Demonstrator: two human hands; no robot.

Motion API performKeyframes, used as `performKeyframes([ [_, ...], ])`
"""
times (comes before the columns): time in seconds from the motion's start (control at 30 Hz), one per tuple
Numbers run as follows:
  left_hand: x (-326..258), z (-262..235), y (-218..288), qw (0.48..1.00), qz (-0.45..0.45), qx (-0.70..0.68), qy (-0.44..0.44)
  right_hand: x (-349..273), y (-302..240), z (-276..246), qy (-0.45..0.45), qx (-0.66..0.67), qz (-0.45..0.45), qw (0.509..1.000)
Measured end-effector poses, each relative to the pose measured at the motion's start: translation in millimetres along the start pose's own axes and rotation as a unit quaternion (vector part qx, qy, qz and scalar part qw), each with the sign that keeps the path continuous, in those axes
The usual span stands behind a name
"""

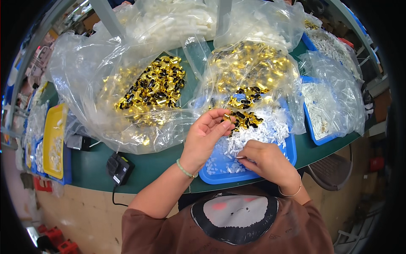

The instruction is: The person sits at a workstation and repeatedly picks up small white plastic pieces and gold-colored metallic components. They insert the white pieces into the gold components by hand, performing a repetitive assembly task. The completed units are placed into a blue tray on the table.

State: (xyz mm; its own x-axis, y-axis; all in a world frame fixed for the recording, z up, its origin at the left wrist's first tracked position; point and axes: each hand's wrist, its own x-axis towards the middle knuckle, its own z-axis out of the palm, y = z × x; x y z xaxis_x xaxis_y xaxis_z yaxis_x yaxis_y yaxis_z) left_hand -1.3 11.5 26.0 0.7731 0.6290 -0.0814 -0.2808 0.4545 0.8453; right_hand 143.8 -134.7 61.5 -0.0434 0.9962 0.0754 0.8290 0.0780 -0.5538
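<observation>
My left hand is raised over the near blue tray, its thumb and fingers pinching a small gold piece. Lower and to the right, my right hand pinches a thin whitish piece between thumb and fingertips, just above the tray's contents. Many small white, partly see-through pieces cover much of that tray. A heap of shiny gold-and-black pieces lies at its far side, beside the left fingertips, below the mouth of a clear plastic bag holding more of them.
Another clear bag with gold-and-black pieces spreads over the green table. A black boxy device with a cable sits near the front edge. A yellow tray stands left, another blue tray right, a chair below it.
</observation>
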Motion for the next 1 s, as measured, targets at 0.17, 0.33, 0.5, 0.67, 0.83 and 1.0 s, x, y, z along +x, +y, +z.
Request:
performKeyframes([
  [0.17,0.2,-0.6,-6.9,1.0,-0.01,-0.001,0.004,2.8,-0.6,2.5,-0.025,0.0,-0.006,1.0],
  [0.33,1.3,1.0,-5.5,1.0,-0.008,0.007,0.01,4.5,5.8,12.7,-0.035,-0.034,-0.009,0.999],
  [0.5,1.3,2.0,-3.3,1.0,-0.029,-0.002,0.012,4.9,1.3,11.9,-0.064,-0.068,0.003,0.996],
  [0.67,1.2,3.1,-4.6,0.997,-0.035,-0.064,0.007,7.0,7.4,14.5,0.012,0.044,-0.038,0.998],
  [0.83,1.6,-1.0,-7.7,0.998,-0.057,-0.033,-0.011,9.6,9.2,3.6,0.113,0.196,0.058,0.972],
  [1.0,0.0,0.6,-6.6,0.992,-0.108,-0.037,-0.051,14.7,12.4,2.5,0.2,0.4,0.136,0.884],
])
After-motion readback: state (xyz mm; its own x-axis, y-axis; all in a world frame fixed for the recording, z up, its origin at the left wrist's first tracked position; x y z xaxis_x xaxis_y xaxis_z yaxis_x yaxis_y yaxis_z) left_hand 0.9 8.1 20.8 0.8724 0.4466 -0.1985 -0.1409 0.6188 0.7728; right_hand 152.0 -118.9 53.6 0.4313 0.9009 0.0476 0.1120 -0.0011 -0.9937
